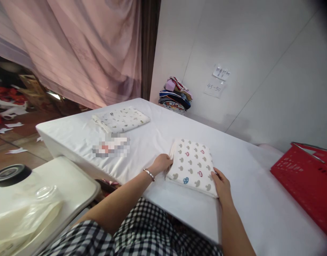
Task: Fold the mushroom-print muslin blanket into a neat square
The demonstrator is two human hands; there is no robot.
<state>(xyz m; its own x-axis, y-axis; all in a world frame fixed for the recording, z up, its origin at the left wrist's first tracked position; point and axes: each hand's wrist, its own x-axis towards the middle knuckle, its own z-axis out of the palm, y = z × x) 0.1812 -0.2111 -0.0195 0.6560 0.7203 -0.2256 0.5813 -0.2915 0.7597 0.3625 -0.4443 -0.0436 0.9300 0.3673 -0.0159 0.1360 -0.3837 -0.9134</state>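
Observation:
A folded white cloth with a mushroom print [193, 167] lies on the white-covered table [245, 199] in front of me. My left hand [162, 163] is closed on the cloth's left edge, its fingertips partly hidden by the fold. At the right edge, my right hand [222, 185] grips the cloth near its front corner, some fingers tucked out of sight. Grey-brown, red and blue mushrooms show on the top layer. Farther left on the same table rests another folded white cloth [123, 120] with small scattered prints.
A pixelated patch covers something in front of the farther cloth. A stack of folded clothes [175, 95] stands by the wall. To the right is a red plastic basket [307, 177]. At lower left, a cream stool-like surface [70, 177] bears a plastic bag [27, 220] and black roll [12, 174].

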